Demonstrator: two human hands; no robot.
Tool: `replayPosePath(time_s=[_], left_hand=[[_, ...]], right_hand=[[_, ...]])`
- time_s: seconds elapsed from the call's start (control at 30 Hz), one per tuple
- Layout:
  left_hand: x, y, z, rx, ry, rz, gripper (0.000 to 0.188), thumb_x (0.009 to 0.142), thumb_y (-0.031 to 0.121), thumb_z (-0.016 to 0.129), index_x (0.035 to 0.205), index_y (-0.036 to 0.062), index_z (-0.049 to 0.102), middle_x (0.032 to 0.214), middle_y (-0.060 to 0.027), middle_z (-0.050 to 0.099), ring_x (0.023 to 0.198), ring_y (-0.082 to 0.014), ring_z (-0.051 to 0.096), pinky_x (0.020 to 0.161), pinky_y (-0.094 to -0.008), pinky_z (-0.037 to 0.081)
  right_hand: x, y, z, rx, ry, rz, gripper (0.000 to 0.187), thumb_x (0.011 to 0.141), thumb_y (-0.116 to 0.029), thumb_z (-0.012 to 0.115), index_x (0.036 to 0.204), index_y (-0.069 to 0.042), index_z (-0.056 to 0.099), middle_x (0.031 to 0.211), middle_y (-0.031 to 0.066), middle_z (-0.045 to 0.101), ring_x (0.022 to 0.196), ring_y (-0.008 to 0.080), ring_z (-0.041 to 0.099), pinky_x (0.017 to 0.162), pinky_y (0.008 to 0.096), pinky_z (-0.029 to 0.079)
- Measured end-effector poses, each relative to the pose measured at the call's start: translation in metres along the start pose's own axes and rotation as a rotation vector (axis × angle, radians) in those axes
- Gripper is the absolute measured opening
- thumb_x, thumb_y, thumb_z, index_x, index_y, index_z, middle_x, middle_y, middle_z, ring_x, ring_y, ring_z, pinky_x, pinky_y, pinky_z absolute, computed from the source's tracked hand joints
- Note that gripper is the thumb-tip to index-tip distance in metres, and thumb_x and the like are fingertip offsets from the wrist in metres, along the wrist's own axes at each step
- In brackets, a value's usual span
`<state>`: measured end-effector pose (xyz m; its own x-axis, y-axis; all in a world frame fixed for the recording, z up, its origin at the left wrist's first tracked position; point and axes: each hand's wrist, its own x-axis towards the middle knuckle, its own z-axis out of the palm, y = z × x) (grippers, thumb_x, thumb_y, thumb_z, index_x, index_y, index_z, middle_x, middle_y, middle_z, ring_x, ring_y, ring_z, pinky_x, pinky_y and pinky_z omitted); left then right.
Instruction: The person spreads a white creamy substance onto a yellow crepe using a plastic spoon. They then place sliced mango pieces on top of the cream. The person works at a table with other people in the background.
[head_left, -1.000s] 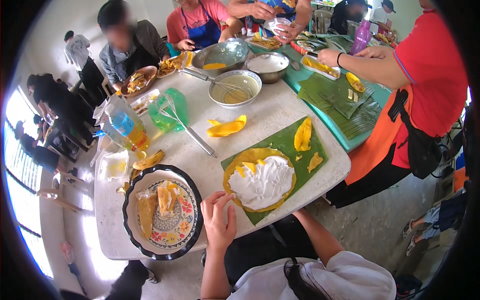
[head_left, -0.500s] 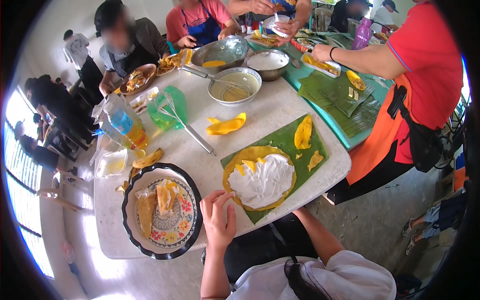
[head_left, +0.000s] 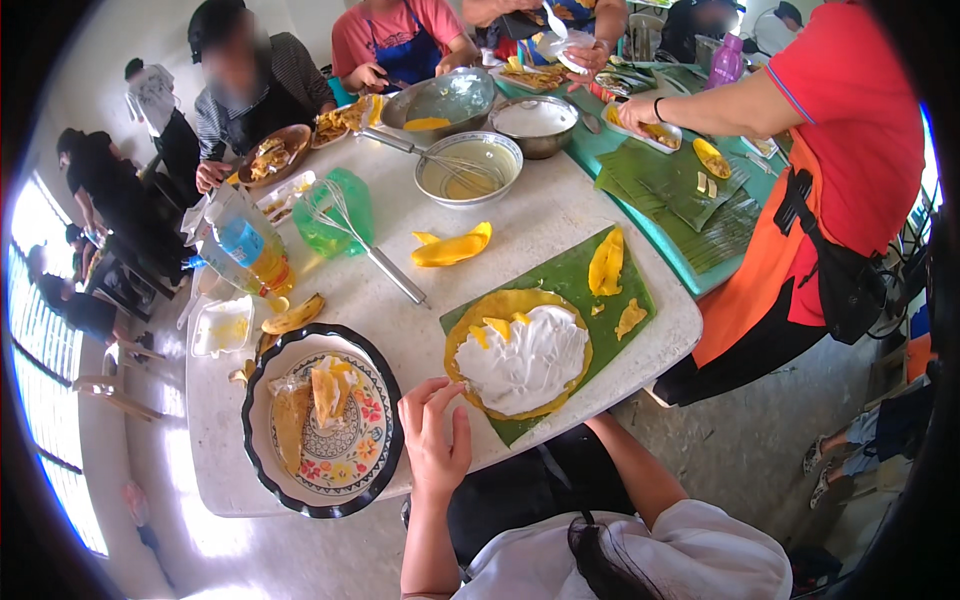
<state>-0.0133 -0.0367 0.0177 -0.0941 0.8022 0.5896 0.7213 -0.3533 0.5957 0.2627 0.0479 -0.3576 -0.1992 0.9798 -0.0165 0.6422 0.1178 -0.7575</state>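
Note:
A round yellow crepe point(head_left: 455, 345) lies on a green banana leaf point(head_left: 620, 275) at the table's front edge. White cream point(head_left: 525, 365) covers most of it, and a few mango pieces point(head_left: 497, 326) sit on the cream's far left part. My left hand point(head_left: 437, 437) is at the crepe's near left edge, holding nothing, its thumb apart from the bent fingers. Whether the fingertips touch the crepe I cannot tell. My right forearm point(head_left: 642, 468) reaches the table edge, where the hand is hidden. A mango slice point(head_left: 605, 265) and a crepe scrap point(head_left: 630, 319) lie on the leaf.
Left of my hand stands a black-rimmed flowered bowl point(head_left: 262, 470) with filled crepes. Beyond are mango peel point(head_left: 455, 247), a whisk point(head_left: 385, 265), a bowl of batter point(head_left: 470, 203) with another whisk, and bottles point(head_left: 245, 245). A co-worker in red point(head_left: 850, 110) stands at the right.
My hands and the crepe stay in place. The co-worker in red has shifted an arm over a white tray. At the far side, a person has raised a white spoon above a cup.

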Motion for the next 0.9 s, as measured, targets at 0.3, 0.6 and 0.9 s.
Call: replayPosePath(time_s=[0.3, 0.6, 0.9], left_hand=[[-0.0005, -0.0019, 0.0006, -0.002, 0.006, 0.013, 0.033, 0.083, -0.002, 0.062, 0.115, 0.005, 0.062, 0.116, -0.0159, 0.058, 0.099, -0.0316, 0.055, 0.089, -0.0412, 0.044], [-0.0002, -0.0017, 0.0007, 0.003, 0.007, 0.016, 0.034, 0.083, -0.002, 0.062, 0.116, 0.0056, 0.062, 0.117, -0.016, 0.058, 0.1, -0.0315, 0.056, 0.089, -0.0412, 0.044], [0.0006, 0.0015, -0.0014, 0.003, -0.01, -0.012, 0.032, 0.082, -0.004, 0.062, 0.112, 0.0029, 0.061, 0.116, -0.0173, 0.059, 0.106, -0.034, 0.056, 0.093, -0.0425, 0.045]], right_hand=[[0.0008, -0.0003, -0.0011, 0.004, -0.008, 0.006, 0.062, 0.095, -0.047, 0.052, 0.145, -0.011, 0.042, 0.15, 0.0165, 0.039, 0.14, 0.0359, 0.035, 0.114, 0.0453, 0.031], [0.0009, -0.0008, -0.0023, 0.014, -0.014, 0.014, 0.061, 0.095, -0.045, 0.053, 0.143, -0.01, 0.044, 0.148, 0.0173, 0.041, 0.138, 0.0369, 0.037, 0.113, 0.0459, 0.032], [0.0013, -0.002, -0.0037, 0.021, -0.014, 0.016, 0.059, 0.094, -0.044, 0.055, 0.141, -0.009, 0.046, 0.146, 0.0181, 0.043, 0.136, 0.0379, 0.038, 0.112, 0.0465, 0.033]])
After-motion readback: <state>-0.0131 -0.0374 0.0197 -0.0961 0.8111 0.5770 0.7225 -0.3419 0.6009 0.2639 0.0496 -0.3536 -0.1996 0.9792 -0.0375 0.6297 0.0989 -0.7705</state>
